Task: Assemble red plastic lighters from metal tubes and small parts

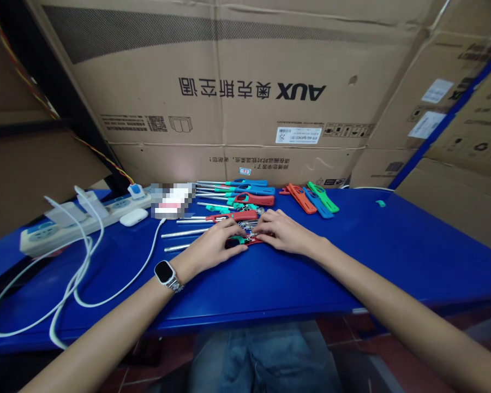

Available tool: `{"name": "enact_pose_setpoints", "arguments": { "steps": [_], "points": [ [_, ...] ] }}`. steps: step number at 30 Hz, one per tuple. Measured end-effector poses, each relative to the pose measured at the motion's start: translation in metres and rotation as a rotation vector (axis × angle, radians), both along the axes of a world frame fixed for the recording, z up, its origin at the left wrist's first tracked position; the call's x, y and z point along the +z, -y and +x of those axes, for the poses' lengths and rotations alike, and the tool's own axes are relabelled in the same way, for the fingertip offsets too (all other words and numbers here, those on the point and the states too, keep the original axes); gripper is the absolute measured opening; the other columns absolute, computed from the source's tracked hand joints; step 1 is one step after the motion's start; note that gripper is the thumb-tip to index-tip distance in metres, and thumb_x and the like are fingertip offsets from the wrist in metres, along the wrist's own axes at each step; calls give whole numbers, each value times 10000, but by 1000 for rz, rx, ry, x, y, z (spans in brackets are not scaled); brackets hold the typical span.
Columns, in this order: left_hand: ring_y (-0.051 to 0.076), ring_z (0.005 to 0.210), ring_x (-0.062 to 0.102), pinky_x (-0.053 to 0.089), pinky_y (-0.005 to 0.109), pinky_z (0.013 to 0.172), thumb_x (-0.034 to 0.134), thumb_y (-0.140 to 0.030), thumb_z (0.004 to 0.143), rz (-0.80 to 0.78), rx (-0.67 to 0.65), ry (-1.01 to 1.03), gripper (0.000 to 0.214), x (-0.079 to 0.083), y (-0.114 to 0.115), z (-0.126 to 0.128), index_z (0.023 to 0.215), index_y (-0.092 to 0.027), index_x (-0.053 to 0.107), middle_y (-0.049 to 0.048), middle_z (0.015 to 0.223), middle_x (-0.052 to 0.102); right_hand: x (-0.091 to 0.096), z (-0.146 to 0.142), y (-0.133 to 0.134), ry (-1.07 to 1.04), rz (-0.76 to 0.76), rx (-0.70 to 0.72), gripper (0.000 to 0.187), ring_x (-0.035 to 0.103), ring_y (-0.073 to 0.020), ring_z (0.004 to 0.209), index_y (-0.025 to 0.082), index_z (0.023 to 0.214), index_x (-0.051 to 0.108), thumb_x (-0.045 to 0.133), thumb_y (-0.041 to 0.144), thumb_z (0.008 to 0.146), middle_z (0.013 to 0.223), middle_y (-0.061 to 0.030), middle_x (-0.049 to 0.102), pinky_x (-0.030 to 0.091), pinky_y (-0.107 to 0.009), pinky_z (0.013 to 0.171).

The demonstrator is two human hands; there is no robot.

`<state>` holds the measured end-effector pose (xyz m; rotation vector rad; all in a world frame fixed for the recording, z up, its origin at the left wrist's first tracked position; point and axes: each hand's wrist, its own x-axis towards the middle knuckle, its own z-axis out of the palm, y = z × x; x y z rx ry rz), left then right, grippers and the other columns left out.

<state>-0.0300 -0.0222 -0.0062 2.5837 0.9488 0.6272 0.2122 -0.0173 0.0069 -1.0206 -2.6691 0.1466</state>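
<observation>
An opened red stick lighter [254,240] lies on the blue table between my hands, with a green part and small wires or inner pieces showing. My left hand [223,240], wearing a watch [163,271], grips its left side with thumb and fingers closed. From the other side my right hand [284,232] pinches at its handle, fingertips hiding the small parts there. Just beyond lies another red lighter [233,216] with a metal tube. Loose metal tubes [184,232] poke out to the left of my left hand.
Behind are several blue and red lighters [249,189] and small green pieces [216,208]. Orange, blue and green handle shells [319,196] lie at right. A power strip [41,236], white cables [85,256], a white case [133,217] and a blurred device occupy the left. Cardboard [245,65] walls the back.
</observation>
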Motion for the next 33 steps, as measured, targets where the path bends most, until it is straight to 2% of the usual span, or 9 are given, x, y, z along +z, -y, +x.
{"name": "enact_pose_setpoints", "arguments": {
  "steps": [7,13,17,21,24,28,33],
  "points": [
    [248,1062,597,486,410,964,602,-424,920,-12,-4,24,264,0,0,0,1076,-223,670,74,1082,621,-2,2,1,-33,-9,33,251,548,-231,1035,223,1128,703,501,280,990,1026,-92,627,409,-386,855],
    [244,1053,594,484,395,940,628,-405,909,-35,0,33,247,-1,-1,0,1060,-214,670,72,1077,624,-8,2,5,-19,54,1,288,532,-221,955,230,1143,706,472,322,1002,989,-92,599,417,-373,815],
    [248,1063,586,479,387,932,621,-423,912,6,-10,24,259,2,1,0,1071,-222,660,66,1076,629,-7,1,9,-14,64,-32,284,533,-222,948,247,1128,721,485,334,996,986,-93,603,407,-377,810],
    [225,960,598,484,381,878,526,-440,962,78,84,68,285,8,-6,-11,1066,-201,640,68,1032,621,-2,-1,7,-52,64,-62,302,551,-226,973,240,1194,693,498,334,984,1024,-97,610,411,-386,833],
    [221,937,590,474,384,869,470,-364,988,139,205,67,247,9,-19,-27,1018,-184,636,70,985,619,5,-7,-5,-111,79,-102,290,567,-228,999,208,1173,687,492,301,978,1056,-104,620,421,-382,862],
    [249,987,579,460,407,891,548,-321,936,170,303,-53,225,3,-35,-43,1084,-173,631,96,1040,631,11,-26,-32,-74,97,-122,295,550,-259,1041,189,1179,661,548,329,945,1127,-122,640,413,-388,849],
    [256,973,585,460,407,876,613,-307,897,146,320,-121,225,1,-41,-43,1085,-186,638,91,1040,661,7,-46,-60,42,21,-71,265,526,-290,1052,205,1121,687,617,337,902,1115,-88,690,371,-405,846]
  ]
}}
